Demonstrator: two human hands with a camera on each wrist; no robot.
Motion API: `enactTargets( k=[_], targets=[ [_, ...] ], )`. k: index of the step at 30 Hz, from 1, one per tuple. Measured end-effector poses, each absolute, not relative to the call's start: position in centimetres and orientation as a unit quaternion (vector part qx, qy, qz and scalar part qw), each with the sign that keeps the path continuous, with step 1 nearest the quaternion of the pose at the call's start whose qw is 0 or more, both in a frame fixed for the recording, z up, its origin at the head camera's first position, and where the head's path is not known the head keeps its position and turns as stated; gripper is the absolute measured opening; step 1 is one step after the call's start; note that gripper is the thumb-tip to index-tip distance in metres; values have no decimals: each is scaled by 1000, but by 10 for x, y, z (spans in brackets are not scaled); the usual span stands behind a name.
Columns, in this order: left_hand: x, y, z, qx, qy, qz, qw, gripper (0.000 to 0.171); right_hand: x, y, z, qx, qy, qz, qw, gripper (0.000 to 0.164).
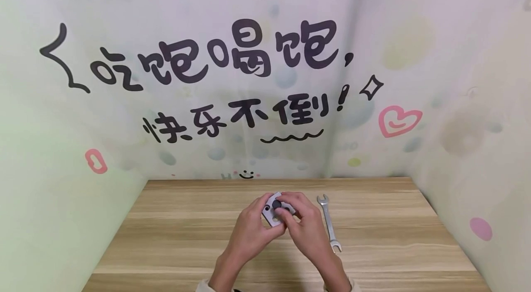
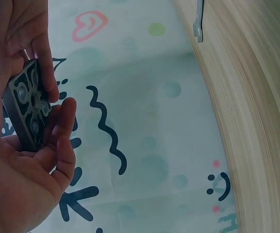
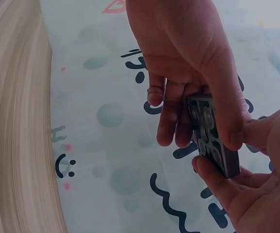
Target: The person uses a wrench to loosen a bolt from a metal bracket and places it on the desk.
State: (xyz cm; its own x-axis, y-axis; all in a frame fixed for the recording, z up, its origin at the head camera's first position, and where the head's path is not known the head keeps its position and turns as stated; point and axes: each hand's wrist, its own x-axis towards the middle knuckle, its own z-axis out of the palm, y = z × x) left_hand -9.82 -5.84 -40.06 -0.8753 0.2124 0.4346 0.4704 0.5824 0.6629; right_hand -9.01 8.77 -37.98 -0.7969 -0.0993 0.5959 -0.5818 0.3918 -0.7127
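Over the table, both hands are together at a square grey metal plate (image 1: 270, 221) with holes through it. My left hand (image 1: 250, 231) grips the plate by its edge, thumb on one side and fingers on the other. A dark round knob-like piece (image 1: 276, 204) stands out of the plate's upper face, and my right hand (image 1: 306, 222) pinches it between thumb and forefinger. In the left wrist view the other face of the plate (image 2: 29, 106) shows raised ribs and round bosses. That ribbed face also appears in the right wrist view, between both hands.
A double open-ended wrench (image 1: 328, 224) lies on the wooden table (image 1: 178, 232), just right of my right hand. Behind the table's far edge hangs a pale printed wall cloth (image 1: 199, 158), with more cloth along both sides.
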Motion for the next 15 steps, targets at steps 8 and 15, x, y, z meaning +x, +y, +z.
enactTargets(
  k=[8,15],
  targets=[
    [-99,-59,-402,-199,-875,-409,165,55,-95,89,-388,219,-805,503,227,25],
    [-99,-60,-402,-195,-878,-407,159,56,-95,91,-392,207,-803,527,187,35]
  ],
)
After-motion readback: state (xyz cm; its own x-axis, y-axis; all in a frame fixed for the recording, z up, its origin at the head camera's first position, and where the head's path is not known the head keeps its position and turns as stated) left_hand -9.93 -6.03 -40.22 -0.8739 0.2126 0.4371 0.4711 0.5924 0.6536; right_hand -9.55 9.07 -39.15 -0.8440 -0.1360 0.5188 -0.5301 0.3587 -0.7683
